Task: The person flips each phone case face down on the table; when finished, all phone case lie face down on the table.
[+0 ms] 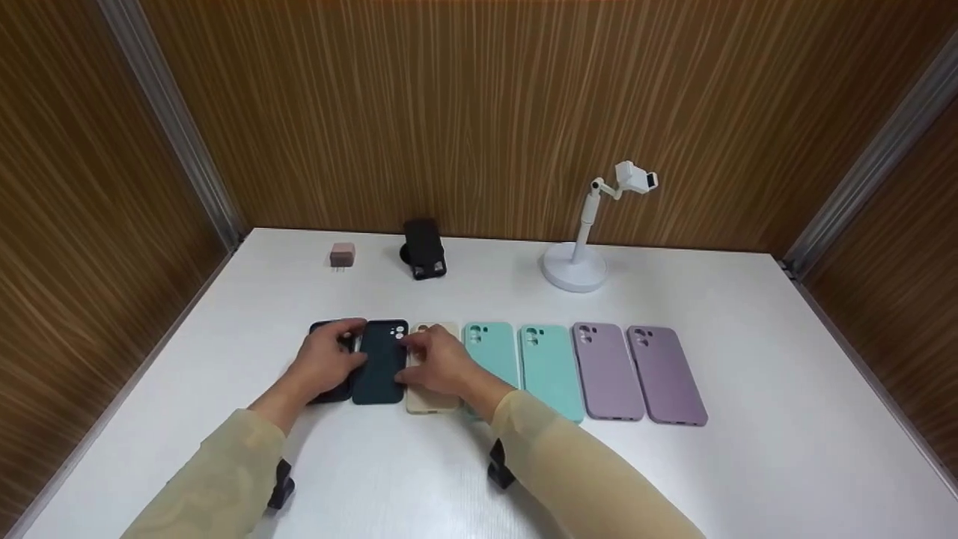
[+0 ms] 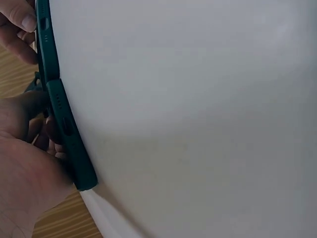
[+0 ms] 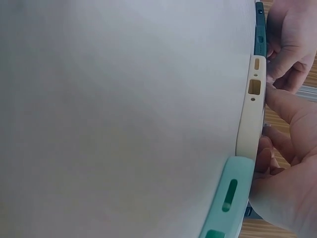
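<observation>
Two dark green phone cases lie flat side by side at the left end of a row. My left hand (image 1: 322,361) is over the left dark green case (image 1: 322,397), hiding much of it. Its index fingertip and thumb touch the left edge of the second dark green case (image 1: 380,374). On the opposite edge, near the camera holes, rest the thumb and a finger of my right hand (image 1: 443,363). That hand covers part of the cream phone case (image 1: 434,403). In the right wrist view, the cream case's end stands beside a mint case (image 3: 233,188).
Rightward along the row lie two mint cases (image 1: 550,374) and two purple cases (image 1: 608,374). Behind them are a pink plug adapter (image 1: 342,254), a black phone-shaped item (image 1: 424,243) and a white stand (image 1: 575,269). Wood-grain panels (image 1: 479,120) border the white table (image 1: 748,314).
</observation>
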`<state>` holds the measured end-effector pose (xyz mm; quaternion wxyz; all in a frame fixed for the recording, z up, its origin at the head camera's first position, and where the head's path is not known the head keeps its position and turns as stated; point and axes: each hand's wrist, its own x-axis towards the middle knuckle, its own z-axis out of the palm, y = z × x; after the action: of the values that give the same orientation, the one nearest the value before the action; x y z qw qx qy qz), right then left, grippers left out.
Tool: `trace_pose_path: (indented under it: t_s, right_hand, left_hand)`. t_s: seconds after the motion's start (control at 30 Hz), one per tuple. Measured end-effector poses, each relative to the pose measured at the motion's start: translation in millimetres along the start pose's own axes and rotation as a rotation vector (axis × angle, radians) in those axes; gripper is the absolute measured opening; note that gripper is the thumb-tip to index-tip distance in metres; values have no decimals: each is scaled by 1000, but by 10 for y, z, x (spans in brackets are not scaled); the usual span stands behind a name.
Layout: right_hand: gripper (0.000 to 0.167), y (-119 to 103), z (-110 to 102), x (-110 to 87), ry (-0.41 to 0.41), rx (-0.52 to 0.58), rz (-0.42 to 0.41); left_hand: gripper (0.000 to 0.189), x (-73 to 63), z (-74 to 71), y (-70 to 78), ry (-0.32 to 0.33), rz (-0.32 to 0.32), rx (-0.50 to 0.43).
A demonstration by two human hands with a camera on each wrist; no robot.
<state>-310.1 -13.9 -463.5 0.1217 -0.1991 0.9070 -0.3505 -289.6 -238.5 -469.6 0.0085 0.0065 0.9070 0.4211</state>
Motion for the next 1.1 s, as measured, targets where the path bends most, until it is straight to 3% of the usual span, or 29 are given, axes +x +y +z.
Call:
trace_pose_path:
  t_s: [0.27, 0.5, 0.73, 0.97, 1.1]
  right_hand:
    - [59, -33, 8, -4, -7, -13, 0]
    - [60, -56, 12, -4, -17, -27, -12]
    - [56, -58, 18, -9, -2, -59, -42]
    - [55, -36, -2, -8, 20, -66, -82]
    - [60, -32, -13, -2, 16, -14, -76]
  left_hand:
    - [60, 22, -76, 48, -32, -7, 24]
    - [65, 33, -136, 102, -13, 20, 5]
    - [66, 16, -135, 161, 10, 42, -60]
    - [65, -24, -78, 268, 35, -7, -170]
    - [63, -39, -54, 287, 46, -28, -225]
